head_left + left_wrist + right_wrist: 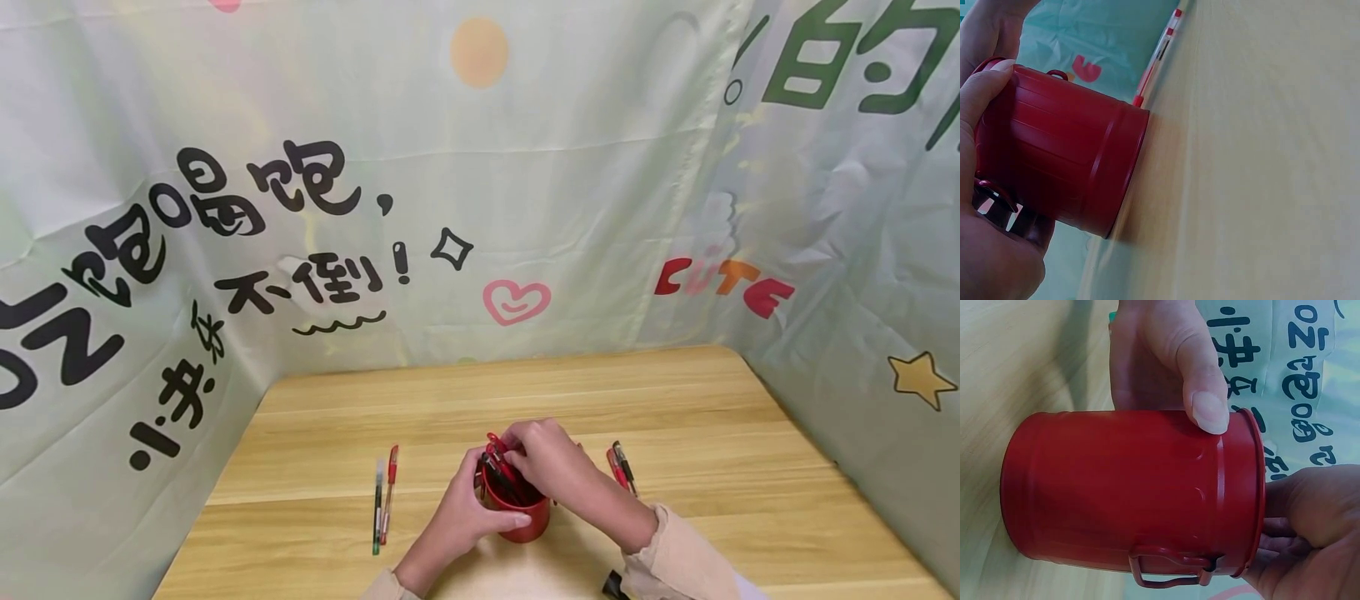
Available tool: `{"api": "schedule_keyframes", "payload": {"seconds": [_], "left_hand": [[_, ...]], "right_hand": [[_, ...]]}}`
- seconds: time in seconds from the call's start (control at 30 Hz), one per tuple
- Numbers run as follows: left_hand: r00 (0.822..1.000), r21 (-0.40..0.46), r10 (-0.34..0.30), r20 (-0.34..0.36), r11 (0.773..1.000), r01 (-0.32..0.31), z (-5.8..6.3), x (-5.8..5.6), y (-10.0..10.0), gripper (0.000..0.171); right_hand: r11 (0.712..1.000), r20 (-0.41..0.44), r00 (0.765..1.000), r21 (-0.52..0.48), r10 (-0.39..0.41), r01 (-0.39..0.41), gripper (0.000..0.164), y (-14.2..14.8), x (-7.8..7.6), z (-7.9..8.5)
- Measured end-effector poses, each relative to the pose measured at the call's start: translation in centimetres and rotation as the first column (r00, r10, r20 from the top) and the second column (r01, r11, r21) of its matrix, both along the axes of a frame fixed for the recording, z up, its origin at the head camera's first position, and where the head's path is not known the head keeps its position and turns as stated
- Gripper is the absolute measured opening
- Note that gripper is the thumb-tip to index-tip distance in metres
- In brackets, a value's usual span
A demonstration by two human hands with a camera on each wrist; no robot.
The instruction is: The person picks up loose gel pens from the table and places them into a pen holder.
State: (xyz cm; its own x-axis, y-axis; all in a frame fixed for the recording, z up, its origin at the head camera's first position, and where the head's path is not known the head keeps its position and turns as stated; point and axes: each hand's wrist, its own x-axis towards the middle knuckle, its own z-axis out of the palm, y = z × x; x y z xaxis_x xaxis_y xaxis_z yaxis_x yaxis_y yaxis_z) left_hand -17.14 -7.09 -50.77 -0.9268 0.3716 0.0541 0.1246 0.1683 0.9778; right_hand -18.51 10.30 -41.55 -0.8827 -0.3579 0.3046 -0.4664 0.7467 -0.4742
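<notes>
A red metal pen holder [529, 528], shaped like a small bucket with side handles, is at the near middle of the wooden table [337, 433]. My left hand [467, 510] grips its side, the thumb lying along the outside near the rim. In the head view several pens [504, 477], red and black, lean inside the holder with their tops above the rim. At its mouth my right hand [551, 457] has curled fingers around the top of a red pen; the fingertips are partly hidden. The right wrist view shows the holder [1110, 494] with the right hand's fingers reaching past its rim.
Left of the holder lie a clear pen with a green end [377, 510] and a red pen [389, 496]. To the right are a red pen [617, 469] and a black pen [625, 467]. A black object [613, 585] is partly under the right sleeve. Printed cloth walls [525, 208] surround the table.
</notes>
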Motion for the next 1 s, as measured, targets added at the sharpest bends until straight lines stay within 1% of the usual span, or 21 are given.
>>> {"api": "schedule_keyframes", "payload": {"seconds": [0.1,0.23,0.37,0.5,0.8,1.0], "left_hand": [[1.0,0.002,-0.002,0.0,1.0,0.002,0.0,0.0,0.0,0.09],[1.0,0.002,0.001,0.004,1.0,-0.001,0.0,0.1,0.0,0.089],[1.0,0.001,0.005,0.008,1.0,-0.005,-0.1,0.1,0.0,0.089],[1.0,0.005,0.002,0.007,1.0,-0.002,0.0,0.0,0.1,0.089],[1.0,0.008,0.007,-0.006,1.0,-0.007,0.1,-0.1,0.1,0.089],[1.0,0.005,0.017,-0.008,1.0,-0.017,0.0,0.0,0.1,0.089]], "right_hand": [[1.0,-0.01,1.0,-0.014,0.001,-0.001,0.01,0.2,0.1,0.2],[0.999,-0.001,1.0,-0.046,-0.013,0.013,0.015,0.7,0.3,0.7],[0.997,0.005,0.999,-0.07,-0.043,0.044,0.019,1.3,0.3,1.0],[0.994,-0.003,0.997,-0.075,-0.08,0.08,0.019,2.2,0.2,1.1],[0.988,-0.008,0.993,-0.105,-0.117,0.116,0.019,4.3,-0.1,1.2],[0.982,0.02,0.985,-0.082,-0.17,0.171,0.019,6.4,-0.7,0.7]]}}
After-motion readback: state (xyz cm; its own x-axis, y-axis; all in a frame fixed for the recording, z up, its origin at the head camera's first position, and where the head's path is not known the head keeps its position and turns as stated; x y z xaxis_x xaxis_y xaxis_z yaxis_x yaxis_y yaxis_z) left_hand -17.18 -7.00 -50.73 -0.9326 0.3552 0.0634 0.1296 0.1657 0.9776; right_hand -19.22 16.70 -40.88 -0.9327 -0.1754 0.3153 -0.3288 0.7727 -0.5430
